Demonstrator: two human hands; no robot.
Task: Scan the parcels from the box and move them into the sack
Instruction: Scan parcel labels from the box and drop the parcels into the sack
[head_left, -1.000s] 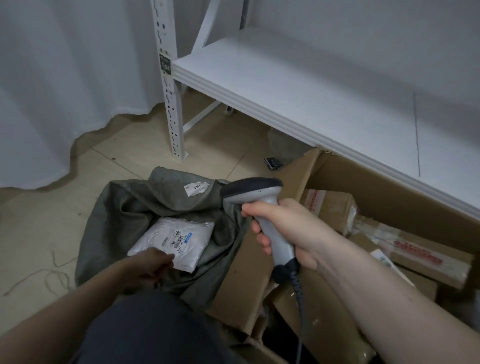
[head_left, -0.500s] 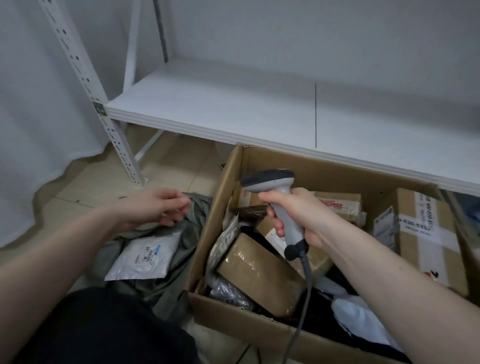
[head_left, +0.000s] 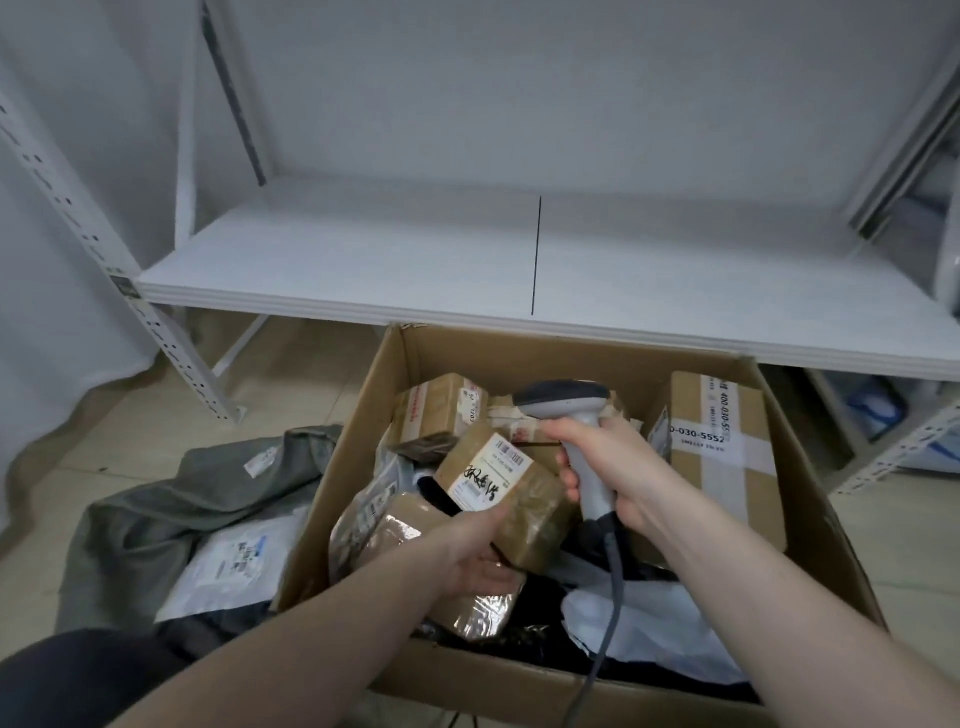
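An open cardboard box (head_left: 332, 483) on the floor holds several taped brown parcels and plastic mailers. My left hand (head_left: 475, 548) grips a small brown taped parcel (head_left: 506, 486) with a white label facing up, raised a little over the others. My right hand (head_left: 605, 460) grips the handle of a grey barcode scanner (head_left: 563, 397), whose head sits just behind the parcel and points left. Left of the box lies the grey-green sack (head_left: 171, 499), and a white mailer (head_left: 234, 564) rests in its mouth.
A low white shelf (head_left: 363, 260) runs across behind the box, with a perforated upright post (head_left: 156, 338) at the left. A larger taped carton (head_left: 727, 457) stands in the box's right side. The scanner cable (head_left: 605, 634) hangs over the box's front wall. A dark trouser leg shows at bottom left.
My left hand left the white mailer in the sack, crossed right into the box and took hold of the small brown parcel. The view swung right from the sack to the box.
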